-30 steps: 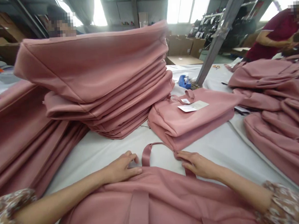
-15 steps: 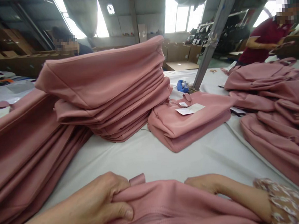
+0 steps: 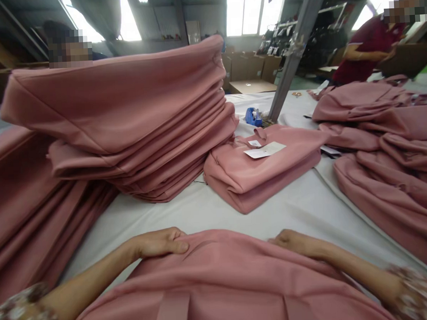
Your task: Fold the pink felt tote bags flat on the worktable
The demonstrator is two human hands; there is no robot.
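A pink bag (image 3: 234, 283) with two flat straps fills the bottom of the head view. My left hand (image 3: 164, 241) is closed on its far left edge, thumb on top and fingers tucked beneath. At the far right edge, my right hand (image 3: 292, 242) grips the same bag, its fingertips hidden behind the material. Just beyond my hands lies another pink bag (image 3: 267, 164), flat on the white-covered table, with a white tag (image 3: 265, 150) on top.
A tall stack of folded pink bags (image 3: 125, 107) stands at left centre, beside more pink pieces (image 3: 18, 203). Several loose pink bags (image 3: 387, 136) are heaped right. A blue tape dispenser (image 3: 253, 116) sits by a metal post (image 3: 290, 55). Two people are in the background.
The held bag now shows its strapped side, lying more spread out. Both hands have shifted slightly up in the picture, and my left hand is farther off. The view has moved somewhat.
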